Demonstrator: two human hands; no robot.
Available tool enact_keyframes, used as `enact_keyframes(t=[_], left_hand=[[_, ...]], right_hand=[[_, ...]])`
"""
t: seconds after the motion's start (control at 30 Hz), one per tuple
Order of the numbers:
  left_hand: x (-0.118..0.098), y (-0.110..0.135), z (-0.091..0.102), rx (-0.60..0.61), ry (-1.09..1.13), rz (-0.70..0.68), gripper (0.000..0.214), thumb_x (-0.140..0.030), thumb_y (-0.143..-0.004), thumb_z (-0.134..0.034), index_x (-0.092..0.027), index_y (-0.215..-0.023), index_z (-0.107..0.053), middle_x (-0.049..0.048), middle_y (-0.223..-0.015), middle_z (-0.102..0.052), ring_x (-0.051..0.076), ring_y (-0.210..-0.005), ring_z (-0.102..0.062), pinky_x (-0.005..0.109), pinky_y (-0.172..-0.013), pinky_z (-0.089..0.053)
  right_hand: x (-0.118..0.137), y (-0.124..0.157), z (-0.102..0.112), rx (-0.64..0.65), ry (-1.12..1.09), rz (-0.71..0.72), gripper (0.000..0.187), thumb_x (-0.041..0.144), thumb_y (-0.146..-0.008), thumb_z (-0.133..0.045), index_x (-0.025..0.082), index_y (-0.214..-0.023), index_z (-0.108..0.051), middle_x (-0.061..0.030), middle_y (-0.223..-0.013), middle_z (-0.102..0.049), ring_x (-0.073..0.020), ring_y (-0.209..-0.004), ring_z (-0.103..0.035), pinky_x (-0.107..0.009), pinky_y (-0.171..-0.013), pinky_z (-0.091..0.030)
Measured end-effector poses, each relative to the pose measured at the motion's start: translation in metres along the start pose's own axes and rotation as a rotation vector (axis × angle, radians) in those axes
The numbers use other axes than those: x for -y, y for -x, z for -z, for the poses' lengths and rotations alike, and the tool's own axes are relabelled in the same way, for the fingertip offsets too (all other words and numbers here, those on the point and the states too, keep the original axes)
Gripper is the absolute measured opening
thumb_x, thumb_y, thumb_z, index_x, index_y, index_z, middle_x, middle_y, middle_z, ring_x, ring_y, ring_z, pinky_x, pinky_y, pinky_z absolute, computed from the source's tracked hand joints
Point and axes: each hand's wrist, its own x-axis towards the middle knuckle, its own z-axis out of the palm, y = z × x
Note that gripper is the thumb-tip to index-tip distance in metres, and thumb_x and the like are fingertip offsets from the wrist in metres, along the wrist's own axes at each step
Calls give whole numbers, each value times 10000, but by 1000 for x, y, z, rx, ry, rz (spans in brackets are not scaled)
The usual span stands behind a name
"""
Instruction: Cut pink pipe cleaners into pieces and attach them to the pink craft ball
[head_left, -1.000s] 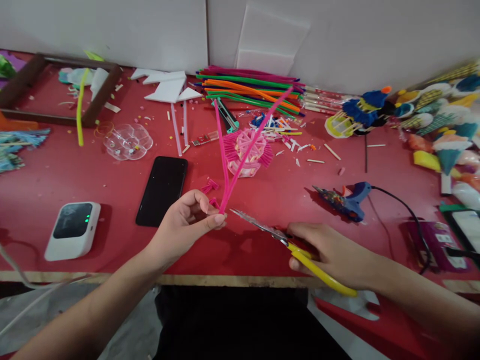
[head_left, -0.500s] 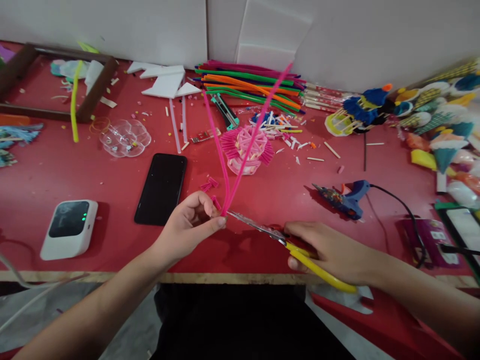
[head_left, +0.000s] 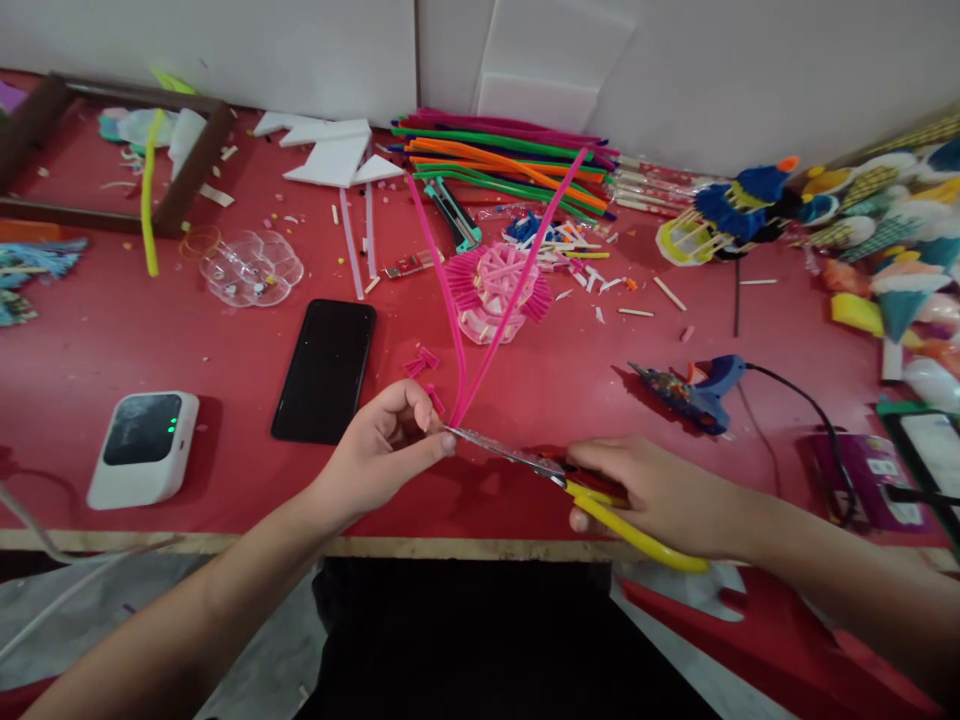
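Nearest us, just past the pale raw edge [head_left: 480, 548] of the red tabletop [head_left: 570, 385], our right hand [head_left: 652, 490] is curled around the yellow-handled metal scissors [head_left: 634, 532], whose slim blades point left. Our left hand [head_left: 390, 440] is drawn narrow, thumb and fingertips pinching the bottom ends of the bright pink, fuzzy craft stems [head_left: 487, 362], which rise from the pinch in a tall V; we cannot tell whether this is one folded length or several. The scissor tips reach these ends right at our fingertips, so we judge the step in hand to be lining up a cut, though we cannot see whether the blades have begun to bite. That cut calls for a firm pinch, ends kept even, and thumb clear of the metal before we squeeze. Just beyond the left fingers lie short pink snippets [head_left: 429, 357], near the flat black phone [head_left: 324, 372], while the blue glue gun [head_left: 694, 395] rests well to the right. Farther off, behind the V, stands a pink openwork model with pleated sides [head_left: 501, 272], and beyond it lies the multicoloured bundle of long fuzzy stems [head_left: 510, 160].
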Motion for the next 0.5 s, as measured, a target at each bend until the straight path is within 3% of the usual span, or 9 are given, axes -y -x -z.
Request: enact_keyframes(t=[0.27, 0.5], left_hand=[[1, 0, -2, -12, 26, 31, 293, -143, -731, -809, -182, -740, -519, -53, -710, -582, 67, -635, -603, 177, -627, -497], [-3, 0, -4, -34, -20, 32, 288, -164, -731, -807, -186, -742, -519, -57, -689, -600, 75, -606, -618, 195, -629, -526]], right_hand=[[1, -5, 0, 35, -157, 10, 236, 384, -919, -617, 207, -767, -653, -33, -784, -759, -169, -696, -661, -259, -632, -414], [1, -10, 1, 1, -26, 31, 434, 573, -883, -630, 195, -670, -642, -33, -671, -695, -156, -592, -620, -258, -558, -375]])
